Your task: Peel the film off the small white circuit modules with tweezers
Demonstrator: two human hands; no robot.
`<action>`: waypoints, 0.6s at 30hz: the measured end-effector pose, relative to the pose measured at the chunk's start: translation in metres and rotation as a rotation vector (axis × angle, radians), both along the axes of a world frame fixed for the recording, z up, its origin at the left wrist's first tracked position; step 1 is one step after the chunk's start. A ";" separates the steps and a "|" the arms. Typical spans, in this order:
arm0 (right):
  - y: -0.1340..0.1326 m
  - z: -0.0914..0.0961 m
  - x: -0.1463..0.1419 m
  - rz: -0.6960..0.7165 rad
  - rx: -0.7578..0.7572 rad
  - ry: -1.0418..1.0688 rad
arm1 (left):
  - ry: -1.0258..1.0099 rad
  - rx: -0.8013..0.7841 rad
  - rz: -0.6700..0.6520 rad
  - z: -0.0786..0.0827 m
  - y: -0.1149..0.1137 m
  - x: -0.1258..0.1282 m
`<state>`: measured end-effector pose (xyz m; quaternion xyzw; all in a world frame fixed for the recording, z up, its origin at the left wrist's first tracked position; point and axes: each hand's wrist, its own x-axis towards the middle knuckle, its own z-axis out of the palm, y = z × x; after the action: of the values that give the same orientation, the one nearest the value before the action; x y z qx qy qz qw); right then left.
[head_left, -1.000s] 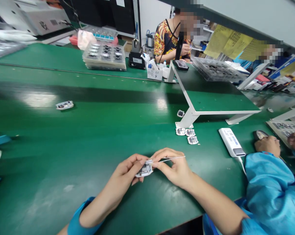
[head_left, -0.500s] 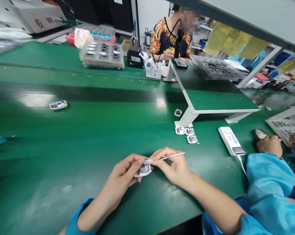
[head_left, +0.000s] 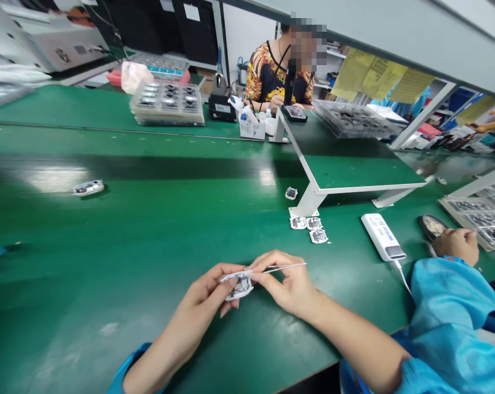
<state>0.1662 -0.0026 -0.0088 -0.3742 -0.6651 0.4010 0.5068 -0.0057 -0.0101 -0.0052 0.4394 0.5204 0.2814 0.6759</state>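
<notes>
My left hand (head_left: 208,293) pinches a small white electronic module (head_left: 238,286) with a dark circuit board inside, held just above the green bench (head_left: 149,230). My right hand (head_left: 290,284) grips thin metal tweezers (head_left: 280,267), their tips at the module's top edge. Both hands work close together near the front edge of the bench. Three similar white modules (head_left: 308,227) lie in a cluster farther right, beside the foot of a white stand.
A raised green shelf on white legs (head_left: 345,164) stands right of centre. A white device with a cable (head_left: 382,244) lies beside a co-worker's blue sleeve (head_left: 448,312) and hand. One lone module (head_left: 88,187) sits far left. Trays of parts (head_left: 167,104) and another seated person are at the back.
My hands have stayed together on the module; the tweezers tilted slightly. The view shifted a little, and the co-worker's hand at right moved slightly.
</notes>
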 end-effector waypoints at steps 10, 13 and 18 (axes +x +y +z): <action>0.001 0.002 -0.002 -0.006 0.051 0.054 | -0.038 -0.053 0.103 0.007 0.003 0.003; 0.001 0.001 -0.001 -0.025 0.068 0.038 | -0.014 -0.040 0.061 0.006 0.001 0.003; 0.003 0.000 0.004 -0.119 0.078 -0.053 | -0.007 0.069 0.063 -0.012 0.005 0.004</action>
<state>0.1699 0.0001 -0.0091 -0.4035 -0.6699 0.3341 0.5261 -0.0022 -0.0051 -0.0174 0.4448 0.5218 0.3218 0.6529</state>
